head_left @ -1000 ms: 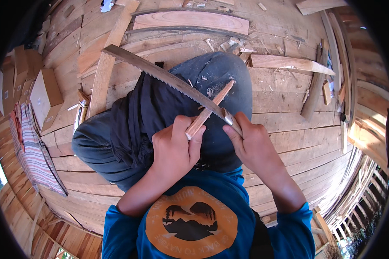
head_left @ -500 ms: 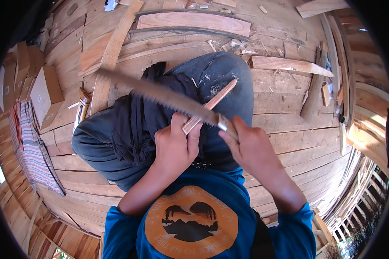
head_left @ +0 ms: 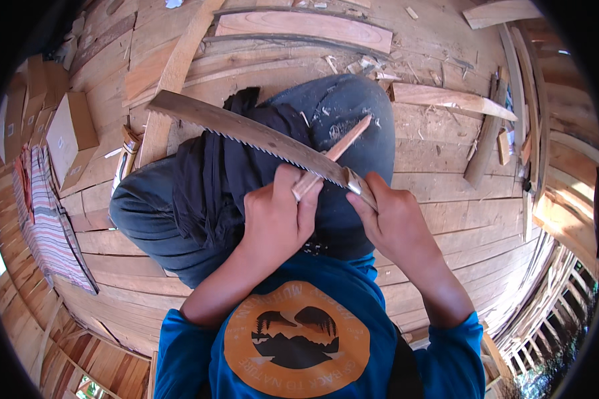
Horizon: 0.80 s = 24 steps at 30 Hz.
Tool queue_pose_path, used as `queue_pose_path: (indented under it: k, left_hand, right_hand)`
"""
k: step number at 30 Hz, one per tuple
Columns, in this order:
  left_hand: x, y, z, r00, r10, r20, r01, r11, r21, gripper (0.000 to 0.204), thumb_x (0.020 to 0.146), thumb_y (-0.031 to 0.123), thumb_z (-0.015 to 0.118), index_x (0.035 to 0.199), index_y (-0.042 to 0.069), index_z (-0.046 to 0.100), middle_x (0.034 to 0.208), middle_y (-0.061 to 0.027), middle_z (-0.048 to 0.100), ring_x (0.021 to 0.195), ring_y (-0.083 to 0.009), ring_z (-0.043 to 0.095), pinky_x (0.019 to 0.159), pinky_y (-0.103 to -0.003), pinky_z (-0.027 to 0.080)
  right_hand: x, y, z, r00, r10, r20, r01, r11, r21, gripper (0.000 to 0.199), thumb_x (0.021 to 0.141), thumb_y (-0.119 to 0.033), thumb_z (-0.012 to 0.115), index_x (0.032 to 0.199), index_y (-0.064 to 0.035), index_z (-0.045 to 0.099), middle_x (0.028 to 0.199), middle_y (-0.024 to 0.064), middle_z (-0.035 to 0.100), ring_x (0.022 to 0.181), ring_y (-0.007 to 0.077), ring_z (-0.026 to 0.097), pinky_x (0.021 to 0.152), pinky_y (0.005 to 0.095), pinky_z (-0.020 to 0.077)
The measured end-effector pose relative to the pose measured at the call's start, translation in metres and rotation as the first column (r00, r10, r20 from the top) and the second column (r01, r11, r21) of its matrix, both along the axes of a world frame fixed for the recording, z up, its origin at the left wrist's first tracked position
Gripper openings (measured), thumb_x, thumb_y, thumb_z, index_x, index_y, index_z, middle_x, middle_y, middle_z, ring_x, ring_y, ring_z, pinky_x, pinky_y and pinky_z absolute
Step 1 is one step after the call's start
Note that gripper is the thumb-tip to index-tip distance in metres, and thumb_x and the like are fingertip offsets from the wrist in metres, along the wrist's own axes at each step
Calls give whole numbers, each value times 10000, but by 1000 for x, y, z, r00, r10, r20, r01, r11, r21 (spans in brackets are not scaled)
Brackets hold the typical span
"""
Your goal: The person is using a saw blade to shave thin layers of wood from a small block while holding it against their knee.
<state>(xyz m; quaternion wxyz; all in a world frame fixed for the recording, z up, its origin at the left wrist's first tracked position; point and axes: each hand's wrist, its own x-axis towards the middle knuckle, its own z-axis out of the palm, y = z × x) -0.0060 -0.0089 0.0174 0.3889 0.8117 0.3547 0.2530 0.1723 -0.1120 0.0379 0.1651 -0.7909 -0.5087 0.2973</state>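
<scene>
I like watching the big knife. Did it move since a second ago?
Yes. The long blade has slid toward the person's left, its tip now reaching further over the slanted plank on the floor.

A plain brown cardboard box lies on the wooden floor at the person's far left, its broad top face turned up and carrying a small pale label too small to make out. Just behind it, closer to the left rim, more brown cardboard boxes of the same flat, rectangular kind stand packed side by side in a row, touching one another. On the blue shirt's chest sits a round orange printed emblem with a dark landscape silhouette in its middle
</scene>
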Motion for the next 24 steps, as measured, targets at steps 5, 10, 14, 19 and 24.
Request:
queue_pose_path:
  k: [5, 10, 14, 19, 24]
  left_hand:
    - [-8, 2, -1, 998, -18, -57, 15, 999, -44, 147, 979, 135, 547, 969, 15, 462, 796, -129, 692, 542, -271, 652, 491, -336, 487]
    - [-4, -1, -4, 999, 19, -28, -21, 996, -83, 174, 940, 156, 615, 928, 31, 494, 629, -130, 611, 519, -312, 632, 471, -387, 483]
    - [-2, -2, 1, 1000, -13, 15, 14, 999, -42, 163, 947, 150, 602, 927, 29, 494, 649, -132, 629, 535, -323, 641, 472, -395, 487]
    - [-5, -1, -3, 1000, -10, 7, 11, 996, -86, 169, 951, 154, 597, 935, 26, 489, 705, -137, 665, 567, -323, 663, 503, -392, 510]
    - [-6, 1, -3, 999, 33, 31, -29, 992, -124, 185, 958, 170, 594, 946, 17, 490, 739, -140, 677, 597, -318, 676, 523, -390, 518]
  right_hand:
    - [20, 15, -14, 994, -109, 19, 109, 994, -5, 324, 970, -327, 576, 919, -8, 563, 620, 250, 588, 619, 456, 625, 529, 520, 490]
    - [14, 9, -12, 997, -74, -3, 74, 997, -11, 326, 975, -331, 564, 937, -7, 572, 648, 243, 610, 643, 453, 636, 567, 521, 499]
    - [26, 13, -13, 994, -105, 5, 105, 991, -77, 334, 976, -334, 560, 940, -2, 570, 663, 261, 607, 664, 465, 631, 578, 527, 489]
    - [38, 13, -23, 988, -149, -42, 145, 987, -72, 340, 973, -336, 566, 911, -2, 559, 638, 262, 592, 648, 468, 622, 563, 525, 482]
    - [6, 12, -5, 997, 31, -77, -30, 999, 18, 345, 979, -335, 552, 944, 8, 573, 657, 259, 611, 635, 460, 628, 562, 511, 493]
